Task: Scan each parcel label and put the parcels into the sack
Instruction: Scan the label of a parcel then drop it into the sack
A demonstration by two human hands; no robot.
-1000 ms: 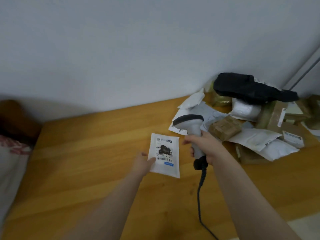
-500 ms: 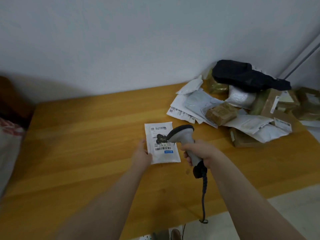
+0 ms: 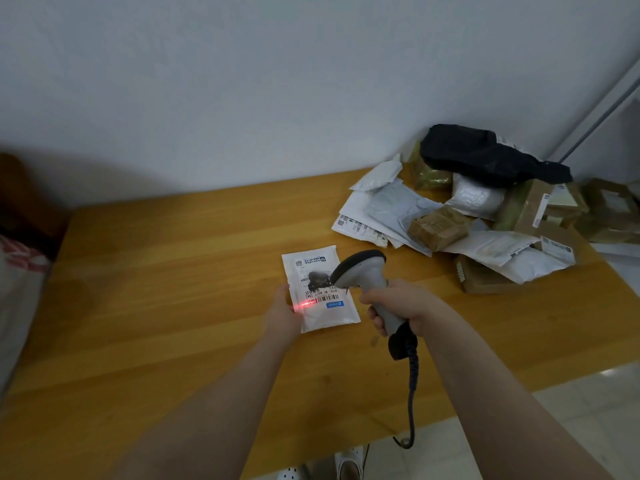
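Swung in from the right since a second ago, the scanner [image 3: 363, 275] now has its dark head over the parcel [image 3: 334, 315], and a red line [image 3: 304, 305] has lit across the left end of the barcode [image 3: 325, 298]. The right hand [image 3: 398, 306] is wrapped round the scanner's grey handle, with the coiled cable [image 3: 412, 393] hanging off the near edge of the counter [image 3: 173, 271]. The left hand [image 3: 282, 315] holds the white parcel by its left edge, thumb on top; whether the parcel lies flat on the wood is unclear. A pile of parcels [image 3: 485, 244] sits at the far right corner, topped by a black bag [image 3: 485, 157]. White fabric with red print [image 3: 20, 271] shows at the counter's left end.
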